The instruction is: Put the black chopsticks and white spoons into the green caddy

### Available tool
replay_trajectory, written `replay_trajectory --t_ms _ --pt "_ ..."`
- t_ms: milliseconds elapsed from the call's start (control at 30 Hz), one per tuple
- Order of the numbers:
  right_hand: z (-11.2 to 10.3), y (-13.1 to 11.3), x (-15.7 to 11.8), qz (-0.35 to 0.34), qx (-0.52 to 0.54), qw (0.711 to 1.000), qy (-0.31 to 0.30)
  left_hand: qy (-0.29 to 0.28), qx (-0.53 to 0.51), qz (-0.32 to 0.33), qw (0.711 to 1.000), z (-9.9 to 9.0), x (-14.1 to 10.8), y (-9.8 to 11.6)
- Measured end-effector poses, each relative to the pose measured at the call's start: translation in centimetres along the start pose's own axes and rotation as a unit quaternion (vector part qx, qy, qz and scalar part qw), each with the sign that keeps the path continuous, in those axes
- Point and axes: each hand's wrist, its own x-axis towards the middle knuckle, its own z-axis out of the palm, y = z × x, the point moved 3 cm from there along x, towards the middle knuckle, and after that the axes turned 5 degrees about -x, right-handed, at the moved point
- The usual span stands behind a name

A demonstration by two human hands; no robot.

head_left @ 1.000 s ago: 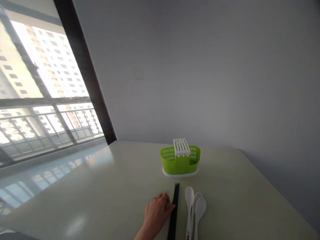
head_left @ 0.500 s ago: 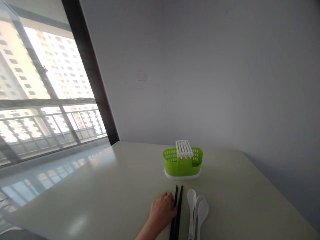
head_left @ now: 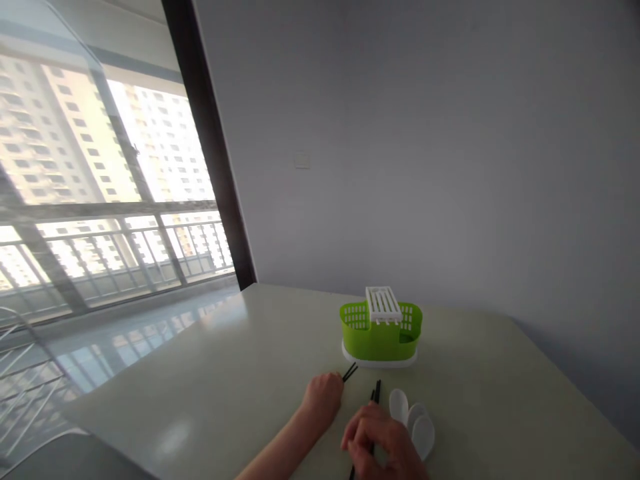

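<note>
My left hand is closed around a pair of black chopsticks, whose tips stick out to the upper right. My right hand, fingers bent, is over more black chopsticks lying on the table; whether it grips them is hidden. White spoons lie beside it, their handles covered by that hand. Beyond both hands stands a green basket with a white slatted rack on top and a white base.
The pale table reaches to a grey wall at the back. On the left is a large window with a dark frame. A grey chair-like edge shows at the lower left.
My left hand has closed on some chopsticks and tilted them away from the others. My right hand has come into view over the remaining chopsticks. The view has shifted left.
</note>
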Motion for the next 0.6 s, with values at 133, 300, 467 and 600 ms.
replay_trajectory --t_ms 133,300,467,600 --pt "0.9 4.4 0.5 0.121 -0.108 0.987 -0.009 0.119 -0.104 0.082 0.984 -5.1 -1.9 -1.0" --pt "2.8 5.6 1.5 0.098 -0.174 0.98 -0.016 0.16 -0.366 0.157 0.903 -7.9 -4.2 -0.9" --pt "4.6 5.4 2.9 0.074 -0.209 0.974 -0.055 0.154 -0.461 0.15 0.861 -6.1 -4.4 -1.0" --pt "5.8 6.1 2.5 0.061 -0.207 0.974 -0.072 0.118 -0.481 0.142 0.857 -5.2 -4.6 -1.7"
